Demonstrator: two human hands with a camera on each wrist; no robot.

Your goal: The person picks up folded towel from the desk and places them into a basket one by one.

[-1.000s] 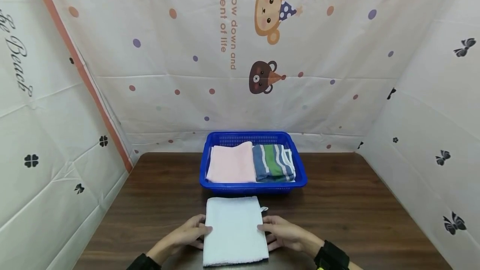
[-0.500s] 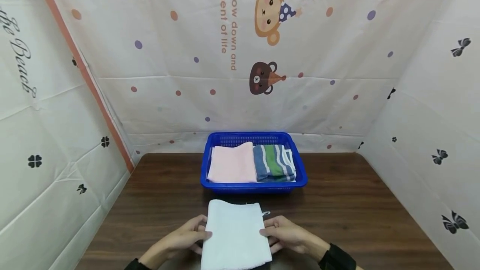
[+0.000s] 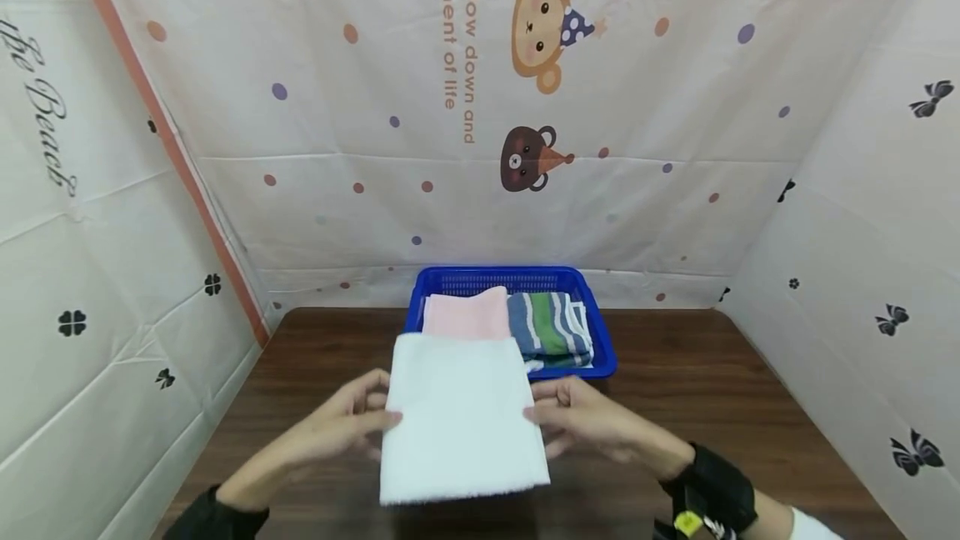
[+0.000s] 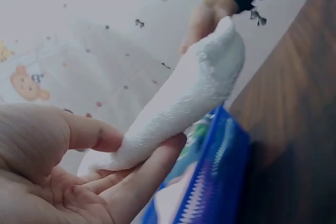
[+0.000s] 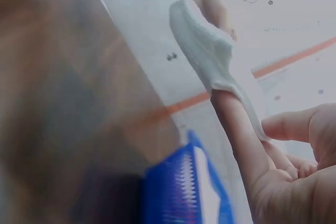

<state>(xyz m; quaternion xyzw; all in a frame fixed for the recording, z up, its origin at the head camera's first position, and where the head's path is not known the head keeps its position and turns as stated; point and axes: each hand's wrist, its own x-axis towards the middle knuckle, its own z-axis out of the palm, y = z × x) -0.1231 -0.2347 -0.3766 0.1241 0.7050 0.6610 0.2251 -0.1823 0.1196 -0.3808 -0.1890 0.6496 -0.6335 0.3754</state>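
A folded white towel (image 3: 461, 423) is held up above the table, its far edge overlapping the front of the blue basket (image 3: 609, 361) in the head view. My left hand (image 3: 352, 419) pinches its left edge, thumb on top and fingers beneath. On the opposite edge my right hand (image 3: 585, 419) grips it the same way. Both wrist views show the white towel (image 4: 173, 100) sagging in a soft fold between the hands. Inside the basket lie a folded pink towel (image 3: 468, 315) and, to its right, a striped blue and green towel (image 3: 551, 327).
The basket stands at the back of the brown wooden table (image 3: 675, 407). Behind it hangs a white printed cloth (image 3: 337, 107) with dots and bear heads, and similar cloths close off the left and right sides.
Both hands have lifted the white towel off the table and carried it forward toward the basket. It now covers part of the basket's front rim. The basket and its towels have stayed put.
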